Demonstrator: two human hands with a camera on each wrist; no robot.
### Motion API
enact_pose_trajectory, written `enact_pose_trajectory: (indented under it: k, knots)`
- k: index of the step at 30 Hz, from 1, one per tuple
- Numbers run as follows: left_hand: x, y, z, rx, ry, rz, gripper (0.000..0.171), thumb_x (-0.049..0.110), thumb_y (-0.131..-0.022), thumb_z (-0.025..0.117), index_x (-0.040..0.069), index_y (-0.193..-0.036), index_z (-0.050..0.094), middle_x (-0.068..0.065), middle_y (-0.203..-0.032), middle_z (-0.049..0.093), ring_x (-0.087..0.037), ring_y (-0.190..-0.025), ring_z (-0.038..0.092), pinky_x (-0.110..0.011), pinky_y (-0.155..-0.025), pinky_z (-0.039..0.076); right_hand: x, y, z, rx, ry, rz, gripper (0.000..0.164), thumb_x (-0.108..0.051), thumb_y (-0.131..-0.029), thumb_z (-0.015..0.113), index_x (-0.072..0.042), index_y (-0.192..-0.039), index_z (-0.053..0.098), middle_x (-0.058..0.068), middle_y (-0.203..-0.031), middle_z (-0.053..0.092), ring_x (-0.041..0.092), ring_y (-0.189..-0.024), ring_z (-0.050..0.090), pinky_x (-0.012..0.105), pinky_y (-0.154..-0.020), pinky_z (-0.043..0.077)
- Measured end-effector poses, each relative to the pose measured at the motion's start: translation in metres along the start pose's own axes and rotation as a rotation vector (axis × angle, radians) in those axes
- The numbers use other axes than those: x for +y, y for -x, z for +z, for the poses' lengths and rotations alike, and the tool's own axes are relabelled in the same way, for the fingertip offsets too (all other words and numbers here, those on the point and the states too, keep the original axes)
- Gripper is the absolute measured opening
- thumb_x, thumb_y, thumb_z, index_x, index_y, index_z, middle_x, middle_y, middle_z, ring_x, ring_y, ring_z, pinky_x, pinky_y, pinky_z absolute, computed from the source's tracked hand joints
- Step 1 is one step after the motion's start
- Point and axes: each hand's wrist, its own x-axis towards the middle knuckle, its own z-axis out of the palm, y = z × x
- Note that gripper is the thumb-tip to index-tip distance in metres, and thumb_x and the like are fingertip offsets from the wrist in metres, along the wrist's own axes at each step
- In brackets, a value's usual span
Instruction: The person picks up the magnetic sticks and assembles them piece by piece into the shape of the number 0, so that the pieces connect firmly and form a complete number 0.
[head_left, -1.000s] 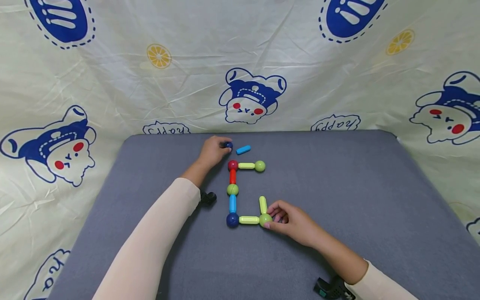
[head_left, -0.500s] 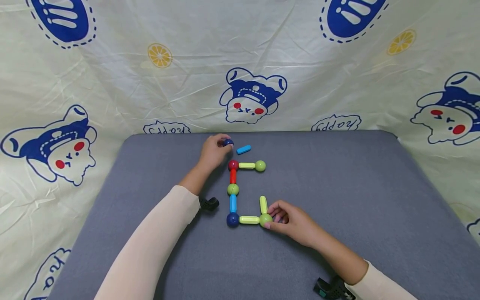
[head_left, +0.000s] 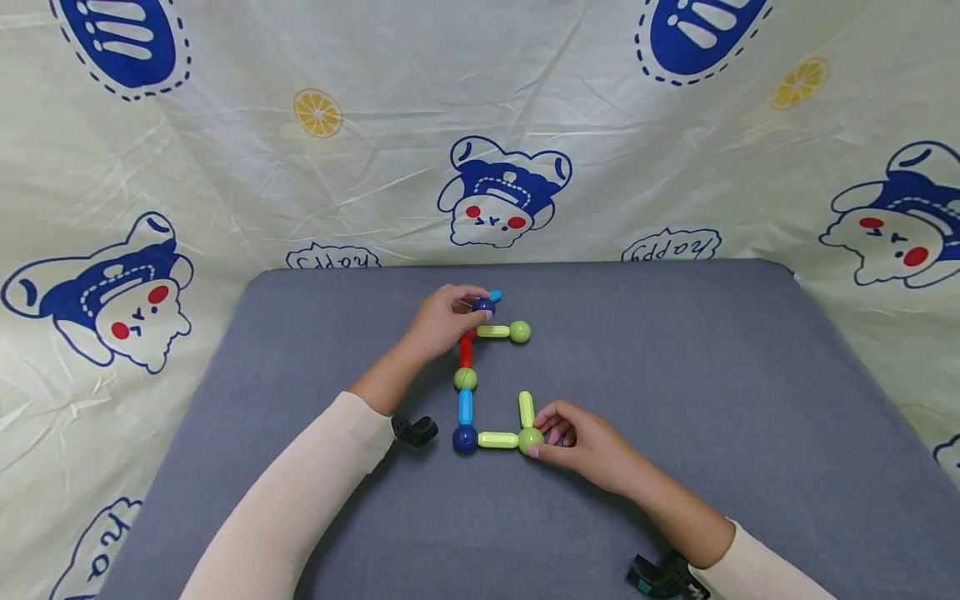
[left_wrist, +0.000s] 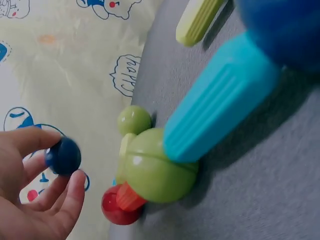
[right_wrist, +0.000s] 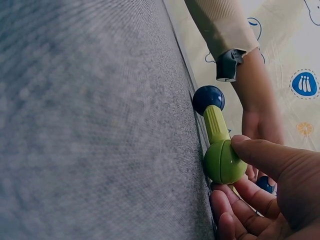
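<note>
My left hand (head_left: 444, 323) pinches a dark blue ball (left_wrist: 65, 156) between thumb and fingers, raised above the table in the left wrist view. In the head view it overlaps the red ball (left_wrist: 121, 205) of a chain of toy balls and rods. My right hand (head_left: 592, 446) grips the green ball (right_wrist: 224, 161) at the chain's near right corner. From that ball a yellow-green rod (head_left: 527, 408) points away, and another rod (head_left: 498, 440) runs left to a dark blue ball (head_left: 465, 439). A blue rod (head_left: 466, 407), a green ball (head_left: 466, 379) and a red rod (head_left: 466, 352) continue upward.
At the far end, a yellow-green rod (head_left: 493, 332) and green ball (head_left: 520, 332) branch right. A loose blue rod (head_left: 496, 295) lies partly hidden behind the left hand. Grey cloth covers the table (head_left: 712, 375), and a printed curtain (head_left: 375, 167) hangs behind it.
My left hand has carried the dark blue ball right and nearer, from beside the loose blue rod to over the chain's far end. My right hand has stayed on the green ball.
</note>
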Motion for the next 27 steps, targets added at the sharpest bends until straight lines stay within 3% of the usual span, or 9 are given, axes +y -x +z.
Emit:
enact_pose_trajectory:
  k: [7, 12, 18, 27]
  knots:
    - [0.004, 0.013, 0.011, -0.159, -0.023, 0.042, 0.035, 0.03, -0.096, 0.071, 0.018, -0.129, 0.069, -0.005, -0.119, 0.065, -0.02, -0.102, 0.065, -0.029, -0.077, 0.056, 0.001, 0.0, 0.001, 0.001, 0.01, -0.012, 0.033, -0.032, -0.087, 0.081, -0.014, -0.109, 0.064, 0.002, -0.094, 0.065, 0.011, -0.082, 0.058, 0.023, -0.071, 0.049]
    - [0.005, 0.021, 0.02, -0.238, -0.015, 0.058, 0.035, 0.03, -0.095, 0.071, 0.019, -0.128, 0.069, -0.004, -0.118, 0.069, -0.018, -0.1, 0.065, -0.028, -0.076, 0.055, 0.001, 0.0, 0.001, 0.002, 0.014, -0.019, 0.033, -0.033, -0.087, 0.08, -0.014, -0.109, 0.064, 0.001, -0.093, 0.065, 0.01, -0.081, 0.058, 0.023, -0.071, 0.049]
    - [0.004, 0.023, 0.031, -0.304, -0.034, 0.075, 0.036, 0.03, -0.094, 0.073, 0.017, -0.128, 0.07, -0.003, -0.117, 0.07, -0.015, -0.103, 0.066, -0.028, -0.082, 0.055, 0.003, 0.0, 0.001, 0.003, 0.01, -0.03, 0.033, -0.032, -0.088, 0.08, -0.014, -0.109, 0.064, 0.001, -0.093, 0.065, 0.009, -0.081, 0.058, 0.023, -0.07, 0.049]
    - [0.007, 0.028, 0.038, -0.382, -0.054, 0.095, 0.026, 0.026, -0.095, 0.072, 0.018, -0.12, 0.072, 0.002, -0.11, 0.073, -0.012, -0.093, 0.063, -0.023, -0.077, 0.052, 0.003, 0.0, 0.002, 0.004, 0.01, -0.025, 0.033, -0.032, -0.088, 0.08, -0.013, -0.11, 0.064, 0.001, -0.094, 0.065, 0.01, -0.082, 0.059, 0.023, -0.072, 0.049]
